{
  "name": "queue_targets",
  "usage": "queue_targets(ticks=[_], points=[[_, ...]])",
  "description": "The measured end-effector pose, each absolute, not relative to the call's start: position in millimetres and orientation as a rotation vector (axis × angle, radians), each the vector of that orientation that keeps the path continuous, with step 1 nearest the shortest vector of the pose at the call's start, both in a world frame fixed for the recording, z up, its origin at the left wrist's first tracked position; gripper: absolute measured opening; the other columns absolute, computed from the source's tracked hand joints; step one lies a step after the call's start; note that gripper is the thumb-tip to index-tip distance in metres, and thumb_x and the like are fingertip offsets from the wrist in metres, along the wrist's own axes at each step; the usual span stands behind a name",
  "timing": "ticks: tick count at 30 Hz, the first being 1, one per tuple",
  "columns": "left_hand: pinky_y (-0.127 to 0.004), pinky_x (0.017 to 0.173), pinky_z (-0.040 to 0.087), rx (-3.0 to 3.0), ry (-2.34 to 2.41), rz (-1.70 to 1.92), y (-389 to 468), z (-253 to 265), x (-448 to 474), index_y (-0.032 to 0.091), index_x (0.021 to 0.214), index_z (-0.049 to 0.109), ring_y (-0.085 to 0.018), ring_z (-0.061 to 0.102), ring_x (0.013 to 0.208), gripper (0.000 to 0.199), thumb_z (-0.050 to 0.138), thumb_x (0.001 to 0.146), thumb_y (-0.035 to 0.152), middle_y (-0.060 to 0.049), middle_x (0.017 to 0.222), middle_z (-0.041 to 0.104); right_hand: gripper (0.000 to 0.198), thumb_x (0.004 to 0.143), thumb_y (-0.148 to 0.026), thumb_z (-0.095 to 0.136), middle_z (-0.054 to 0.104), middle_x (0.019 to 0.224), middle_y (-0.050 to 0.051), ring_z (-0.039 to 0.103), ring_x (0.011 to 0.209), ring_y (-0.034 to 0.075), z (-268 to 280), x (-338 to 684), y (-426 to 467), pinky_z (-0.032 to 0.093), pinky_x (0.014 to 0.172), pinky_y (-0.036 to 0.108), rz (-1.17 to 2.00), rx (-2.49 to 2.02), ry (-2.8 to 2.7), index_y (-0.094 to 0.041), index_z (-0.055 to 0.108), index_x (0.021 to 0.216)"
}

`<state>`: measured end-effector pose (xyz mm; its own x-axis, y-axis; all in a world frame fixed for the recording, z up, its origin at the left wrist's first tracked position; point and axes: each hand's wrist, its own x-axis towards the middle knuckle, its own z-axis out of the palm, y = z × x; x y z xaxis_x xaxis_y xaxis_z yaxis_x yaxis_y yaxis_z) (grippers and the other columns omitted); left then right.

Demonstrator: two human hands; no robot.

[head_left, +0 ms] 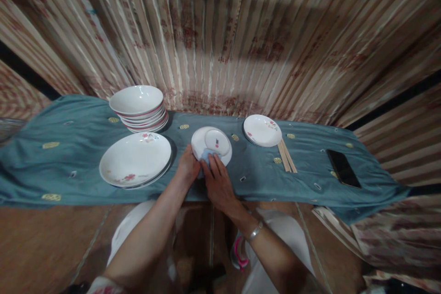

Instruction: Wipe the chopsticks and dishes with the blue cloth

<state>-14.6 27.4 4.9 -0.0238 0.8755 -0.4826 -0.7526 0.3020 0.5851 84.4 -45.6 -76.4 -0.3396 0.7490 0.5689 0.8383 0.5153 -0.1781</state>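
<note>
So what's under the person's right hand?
Under the right hand is a light-blue cloth, against the underside of a white plate. The part of the plate beneath cloth and hand is hidden.

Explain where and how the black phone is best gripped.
The black phone is probably best pinched across its long edges, mid-length, by the right hand from above: it lies flat and narrow on the tablecloth, with nothing against either edge.

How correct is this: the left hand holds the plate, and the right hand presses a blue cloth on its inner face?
One error: the cloth is on the underside of the plate, as the head view shows. The rest stands.
</note>
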Motion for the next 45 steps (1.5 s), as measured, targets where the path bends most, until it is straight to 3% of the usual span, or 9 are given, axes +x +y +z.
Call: queue_targets(ticks=[15, 21, 28, 37, 45], points=[[-0.026, 0.087, 0.051, 0.084, 0.829, 1.310, 33.8, -16.8, -23.2, 0.005, 0.121, 0.060, -0.017, 0.068, 0.085, 0.043, 0.031, 0.098, 0.025, -0.011, 0.087, 0.072, 0.044, 0.093, -0.009, 0.039, 0.044, 0.147, 0.015, 0.020, 0.145, 0.024, -59.3, 80.3, -22.7, 0.032, 0.115, 0.048, -0.111, -1.168, -2.166, -0.011, 0.050, 0.136], [-0.023, 0.080, 0.051, 0.079, 0.886, 1.349, 35.8, -22.6, -23.6, 0.007, 0.100, 0.067, -0.014, 0.065, 0.073, 0.034, 0.037, 0.097, 0.022, -0.008, 0.076, 0.069, 0.040, 0.094, -0.011, 0.038, 0.046, 0.145, 0.014, 0.023, 0.144, 0.024, -55.5, 73.9, -14.3, 0.031, 0.116, 0.048, -0.104, -1.179, -2.147, -0.011, 0.054, 0.131], [-0.018, 0.077, 0.050, 0.055, 0.966, 1.403, 34.1, -15.3, -20.1, 0.014, 0.074, 0.064, -0.009, 0.063, 0.068, 0.033, 0.040, 0.096, 0.018, -0.003, 0.068, 0.067, 0.041, 0.093, -0.009, 0.038, 0.048, 0.143, 0.014, 0.027, 0.143, 0.024, -47.0, 71.3, -7.3, 0.031, 0.115, 0.048, -0.071, -1.175, -2.144, -0.011, 0.055, 0.130], [-0.025, 0.089, 0.050, 0.042, 0.875, 1.383, 33.4, -21.4, -17.8, 0.012, 0.097, 0.068, -0.016, 0.067, 0.093, 0.025, 0.045, 0.092, 0.019, -0.007, 0.085, 0.072, 0.037, 0.094, -0.011, 0.041, 0.050, 0.142, 0.014, 0.028, 0.142, 0.023, -36.1, 70.2, -1.1, 0.030, 0.115, 0.044, -0.039, -1.218, -2.123, -0.012, 0.057, 0.127], [-0.026, 0.092, 0.048, 0.088, 0.928, 1.372, 33.5, -21.4, -14.2, 0.010, 0.102, 0.067, -0.016, 0.068, 0.089, 0.029, 0.039, 0.094, 0.016, -0.005, 0.076, 0.071, 0.036, 0.095, -0.014, 0.040, 0.049, 0.143, 0.015, 0.027, 0.142, 0.022, -33.6, 71.9, 9.4, 0.028, 0.116, 0.044, 0.008, -1.249, -2.095, -0.011, 0.056, 0.127]])
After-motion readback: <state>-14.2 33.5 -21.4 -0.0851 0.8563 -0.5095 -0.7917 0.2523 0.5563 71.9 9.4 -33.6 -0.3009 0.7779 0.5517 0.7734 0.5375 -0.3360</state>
